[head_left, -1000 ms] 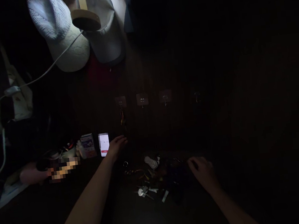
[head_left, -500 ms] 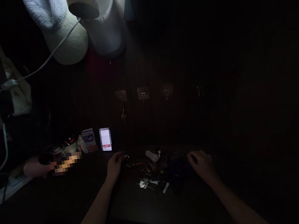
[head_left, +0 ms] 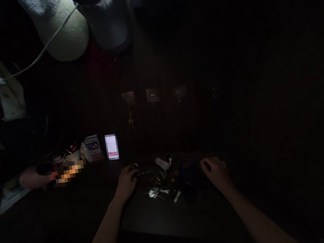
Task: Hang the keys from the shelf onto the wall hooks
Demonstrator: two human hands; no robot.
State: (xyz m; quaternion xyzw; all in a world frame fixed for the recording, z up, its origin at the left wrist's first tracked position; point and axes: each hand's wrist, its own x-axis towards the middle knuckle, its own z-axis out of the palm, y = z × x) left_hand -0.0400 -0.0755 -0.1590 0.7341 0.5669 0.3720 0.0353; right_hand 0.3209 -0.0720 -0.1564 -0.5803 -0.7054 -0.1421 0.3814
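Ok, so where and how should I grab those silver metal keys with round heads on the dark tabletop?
Probably pinch the brightest round head of the silver metal keys with the closer left hand, coming from the near side. That head looks wider than the thin shafts beside it, with dark tabletop in front and an off-white rounded piece behind. Too dim to tell what joins them.
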